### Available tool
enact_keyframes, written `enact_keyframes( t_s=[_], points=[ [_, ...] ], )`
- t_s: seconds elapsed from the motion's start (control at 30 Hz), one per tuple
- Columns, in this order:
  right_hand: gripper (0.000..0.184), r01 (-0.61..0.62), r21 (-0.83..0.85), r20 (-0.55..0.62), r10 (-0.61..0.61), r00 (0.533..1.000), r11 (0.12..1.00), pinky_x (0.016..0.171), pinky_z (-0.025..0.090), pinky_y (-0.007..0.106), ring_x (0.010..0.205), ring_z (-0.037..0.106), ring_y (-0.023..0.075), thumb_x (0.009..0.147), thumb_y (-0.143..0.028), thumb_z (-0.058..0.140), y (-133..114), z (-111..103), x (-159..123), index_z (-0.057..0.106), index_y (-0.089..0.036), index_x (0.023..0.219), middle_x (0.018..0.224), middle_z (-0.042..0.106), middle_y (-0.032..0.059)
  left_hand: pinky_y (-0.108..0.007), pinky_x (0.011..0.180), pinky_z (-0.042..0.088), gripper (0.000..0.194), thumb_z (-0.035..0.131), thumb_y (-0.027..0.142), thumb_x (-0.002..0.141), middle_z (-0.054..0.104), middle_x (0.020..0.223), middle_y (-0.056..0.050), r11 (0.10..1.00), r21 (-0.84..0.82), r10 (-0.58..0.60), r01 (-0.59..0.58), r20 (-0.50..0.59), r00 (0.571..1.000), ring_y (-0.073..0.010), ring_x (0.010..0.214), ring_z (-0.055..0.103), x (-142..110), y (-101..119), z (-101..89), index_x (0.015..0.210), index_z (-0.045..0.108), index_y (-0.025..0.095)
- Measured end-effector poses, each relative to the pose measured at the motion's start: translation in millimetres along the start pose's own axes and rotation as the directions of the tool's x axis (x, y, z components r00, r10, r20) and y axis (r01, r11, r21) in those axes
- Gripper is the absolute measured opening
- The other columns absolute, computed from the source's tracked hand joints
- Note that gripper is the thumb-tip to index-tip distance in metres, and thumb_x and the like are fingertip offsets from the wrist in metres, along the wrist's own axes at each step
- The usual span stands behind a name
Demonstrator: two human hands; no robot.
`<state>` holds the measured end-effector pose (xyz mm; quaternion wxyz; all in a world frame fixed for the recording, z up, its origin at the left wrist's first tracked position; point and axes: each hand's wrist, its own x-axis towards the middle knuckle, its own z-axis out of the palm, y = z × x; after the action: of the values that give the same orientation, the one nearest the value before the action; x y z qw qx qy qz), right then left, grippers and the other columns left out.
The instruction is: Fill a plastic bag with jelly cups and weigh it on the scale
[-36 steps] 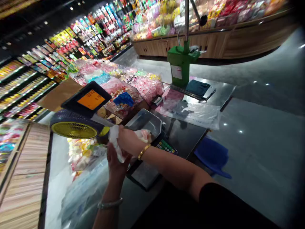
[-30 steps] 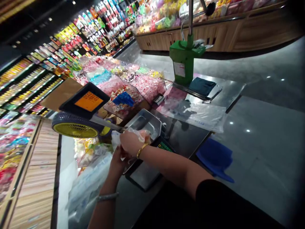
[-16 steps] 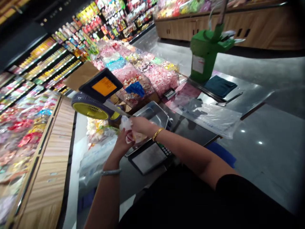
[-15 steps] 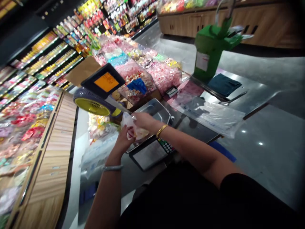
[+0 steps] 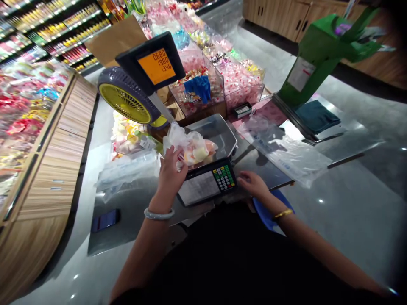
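A clear plastic bag of pale orange and white pieces (image 5: 199,150) lies on the metal pan (image 5: 218,125) of the weighing scale. My left hand (image 5: 171,173) touches the near left side of the bag, its thumb and fingers apart. Just right of the scale's keypad (image 5: 223,177), my right hand (image 5: 254,185) hovers with loosely bent fingers and nothing in it. Above the pan, the scale's orange display (image 5: 157,65) reads 0.680, 19.80 and 13.46.
A fan (image 5: 125,99) stands behind the scale, near bins of wrapped sweets (image 5: 240,87). Flat plastic bags (image 5: 286,154) lie to the right, before a green bag-sealing device (image 5: 305,63). A phone (image 5: 106,220) lies at the counter's left. A blue stool (image 5: 270,212) is below.
My right hand has let go of the bag and moved right and nearer, beside the keypad. The bag now rests on the pan, with my left hand still against it. The view has shifted.
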<state>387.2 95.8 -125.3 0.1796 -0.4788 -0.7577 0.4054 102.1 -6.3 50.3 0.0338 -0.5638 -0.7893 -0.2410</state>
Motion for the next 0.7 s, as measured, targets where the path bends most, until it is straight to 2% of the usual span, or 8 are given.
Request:
enact_keyframes(
  t_s=[0.07, 0.13, 0.23, 0.37, 0.5, 0.6, 0.7],
  points=[
    [0.057, -0.059, 0.038, 0.036, 0.057, 0.998, 0.998, 0.1, 0.049, 0.042, 0.115, 0.063, 0.0285, 0.084, -0.048, 0.064, 5.6, 22.0, -13.1, 0.06, -0.015, 0.129, 0.123, 0.068, 0.0146, -0.054, 0.119, 0.03, 0.048, 0.06, 0.026, 0.087, 0.047, 0.153, -0.015, 0.999, -0.011, 0.041, -0.041, -0.024, 0.999, -0.0308, 0.145, 0.038, -11.0, 7.4, 0.3, 0.135, 0.057, 0.02],
    [0.073, -0.127, 0.082, 0.073, 0.121, 0.99, 0.989, 0.103, 0.048, 0.043, 0.12, 0.061, 0.0295, 0.08, -0.052, 0.067, -0.5, 38.5, -16.8, 0.05, -0.012, 0.139, 0.129, 0.065, 0.0167, -0.054, 0.121, 0.028, 0.046, 0.059, 0.026, 0.09, 0.047, 0.153, -0.015, 0.996, -0.013, 0.089, -0.09, -0.034, 0.995, -0.0295, 0.147, 0.036, -21.4, 15.9, 1.4, 0.136, 0.055, 0.021],
    [0.083, -0.187, 0.073, 0.087, 0.181, 0.98, 0.98, 0.104, 0.047, 0.043, 0.123, 0.059, 0.0306, 0.076, -0.054, 0.07, -17.3, 52.3, -11.5, 0.043, -0.011, 0.142, 0.133, 0.061, 0.0187, -0.053, 0.122, 0.026, 0.043, 0.057, 0.023, 0.092, 0.048, 0.152, -0.015, 0.988, -0.008, 0.152, -0.152, -0.034, 0.988, -0.0285, 0.147, 0.035, -34.3, 27.5, 4.2, 0.135, 0.055, 0.02],
    [0.089, -0.269, -0.009, 0.061, 0.269, 0.961, 0.963, 0.102, 0.046, 0.047, 0.125, 0.057, 0.0354, 0.073, -0.057, 0.071, -33.9, 59.9, -4.4, 0.039, -0.013, 0.142, 0.137, 0.058, 0.0199, -0.05, 0.122, 0.028, 0.039, 0.056, 0.02, 0.093, 0.048, 0.151, -0.014, 0.984, -0.026, 0.178, -0.178, -0.021, 0.984, -0.0267, 0.145, 0.038, -45.6, 32.6, 6.3, 0.132, 0.058, 0.019],
    [0.083, -0.336, -0.018, 0.02, 0.337, 0.941, 0.942, 0.097, 0.048, 0.045, 0.121, 0.06, 0.0354, 0.075, -0.061, 0.069, -42.4, 66.5, -4.6, 0.04, -0.016, 0.138, 0.131, 0.062, 0.018, -0.051, 0.121, 0.03, 0.038, 0.056, 0.021, 0.093, 0.049, 0.151, -0.012, 0.987, -0.053, 0.154, -0.153, 0.013, 0.988, -0.0265, 0.144, 0.039, -53.0, 27.5, 6.7, 0.131, 0.058, 0.022],
    [0.08, -0.35, -0.031, -0.004, 0.35, 0.937, 0.936, 0.096, 0.048, 0.044, 0.121, 0.06, 0.0352, 0.076, -0.06, 0.068, -41.2, 70.7, -4.7, 0.04, -0.017, 0.137, 0.131, 0.061, 0.0179, -0.053, 0.121, 0.029, 0.038, 0.055, 0.021, 0.094, 0.048, 0.151, -0.012, 0.987, -0.074, 0.148, -0.145, 0.033, 0.988, -0.0267, 0.145, 0.039, -56.4, 24.4, 8.3, 0.132, 0.058, 0.023],
    [0.082, -0.33, -0.004, 0.026, 0.33, 0.944, 0.944, 0.097, 0.048, 0.043, 0.121, 0.061, 0.0327, 0.076, -0.06, 0.069, -31.6, 70.6, -3.4, 0.039, -0.016, 0.138, 0.131, 0.062, 0.0177, -0.053, 0.122, 0.028, 0.037, 0.055, 0.021, 0.095, 0.048, 0.151, -0.013, 0.982, -0.102, 0.165, -0.16, 0.045, 0.985, -0.0268, 0.145, 0.038, -57.9, 24.0, 10.0, 0.132, 0.059, 0.021]
  ],
)
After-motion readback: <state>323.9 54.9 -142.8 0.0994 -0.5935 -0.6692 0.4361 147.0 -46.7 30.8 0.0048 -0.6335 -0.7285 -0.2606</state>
